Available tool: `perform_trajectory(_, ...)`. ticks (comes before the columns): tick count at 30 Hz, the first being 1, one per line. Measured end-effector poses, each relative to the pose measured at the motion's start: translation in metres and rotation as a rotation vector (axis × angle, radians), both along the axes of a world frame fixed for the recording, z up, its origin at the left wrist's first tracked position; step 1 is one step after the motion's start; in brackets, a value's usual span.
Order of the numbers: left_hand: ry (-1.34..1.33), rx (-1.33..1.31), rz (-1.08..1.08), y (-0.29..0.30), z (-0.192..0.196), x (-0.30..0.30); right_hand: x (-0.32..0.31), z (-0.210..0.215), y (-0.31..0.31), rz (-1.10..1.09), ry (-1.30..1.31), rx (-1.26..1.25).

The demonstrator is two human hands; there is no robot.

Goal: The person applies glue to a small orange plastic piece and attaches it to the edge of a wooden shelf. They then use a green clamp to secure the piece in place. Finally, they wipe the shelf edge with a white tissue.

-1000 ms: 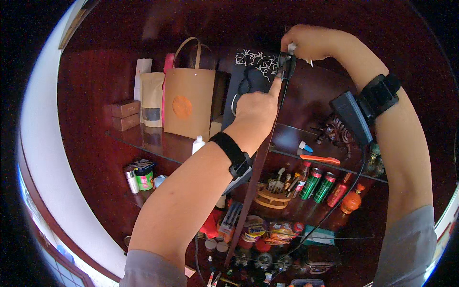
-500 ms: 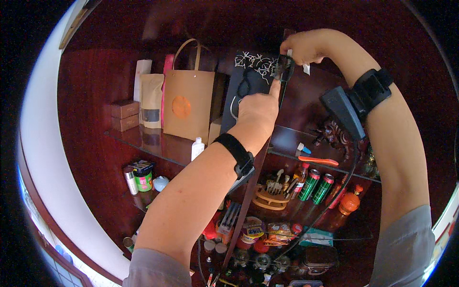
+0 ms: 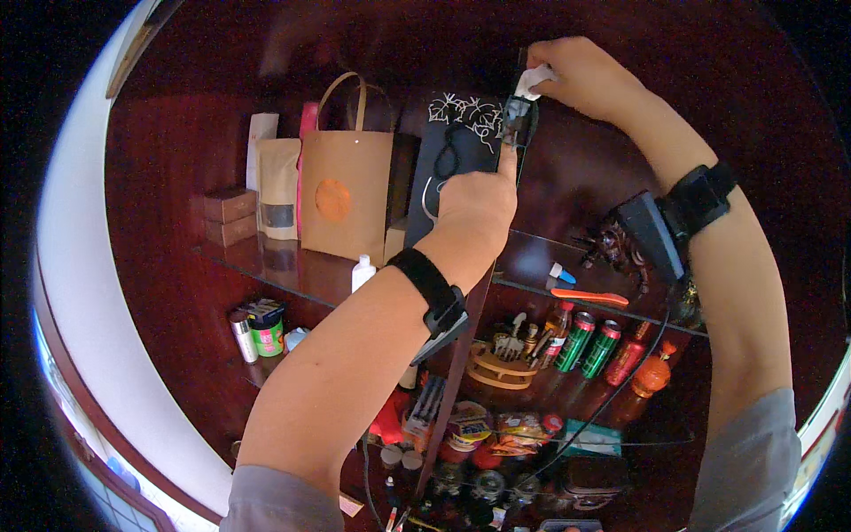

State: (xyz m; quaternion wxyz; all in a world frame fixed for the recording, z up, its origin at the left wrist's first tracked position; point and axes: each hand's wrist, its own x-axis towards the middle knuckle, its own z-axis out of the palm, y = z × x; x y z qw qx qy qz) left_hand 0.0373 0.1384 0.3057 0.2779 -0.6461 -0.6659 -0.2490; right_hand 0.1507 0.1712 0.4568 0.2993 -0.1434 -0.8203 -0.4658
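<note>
My left hand [image 3: 479, 197] is raised beside the upright divider of a dark red cabinet. Its index finger points up against the lower end of a small dark, glossy, partly see-through object [image 3: 517, 120], and the other fingers curl in; the thumb is hidden. I cannot make out the object's kind. Just above it, my right hand [image 3: 585, 82] pinches a crumpled white tissue [image 3: 534, 82], close to the object's top end. Behind my left hand stands a black panel [image 3: 461, 133] with white leaf outlines and a dark loop.
A brown paper bag [image 3: 346, 199], a pouch [image 3: 280, 191] and small boxes [image 3: 230, 217] stand on the left shelf. To the right lie an orange-handled tool [image 3: 589, 296] and a dark carving [image 3: 612, 248]. Lower down are green cans [image 3: 576, 341], a bottle [image 3: 556, 335] and an orange ornament [image 3: 651, 372].
My right hand has shifted slightly up and left, and the white tissue is now gathered at its fingertips over the object. My left hand has barely moved.
</note>
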Motion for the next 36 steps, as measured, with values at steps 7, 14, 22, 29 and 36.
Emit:
perform_trajectory(7, 0.002, -0.021, 0.049, 0.003, 0.007, -0.001, -0.009, -0.007, 0.001, -0.001, -0.005, 0.022)
perform_trajectory(14, 0.017, 0.023, 0.050, 0.009, 0.008, -0.002, -0.011, -0.006, -0.001, -0.065, -0.044, -0.007)
perform_trajectory(22, -0.003, 0.039, 0.019, 0.013, 0.004, -0.002, -0.002, -0.013, -0.001, -0.013, 0.036, -0.040)
perform_trajectory(29, -0.003, 0.079, -0.046, 0.005, 0.000, -0.003, 0.004, -0.009, 0.004, 0.063, 0.018, -0.083)
perform_trajectory(36, -0.025, 0.035, -0.097, -0.004, -0.024, -0.007, 0.005, -0.010, 0.005, 0.089, 0.014, -0.143)
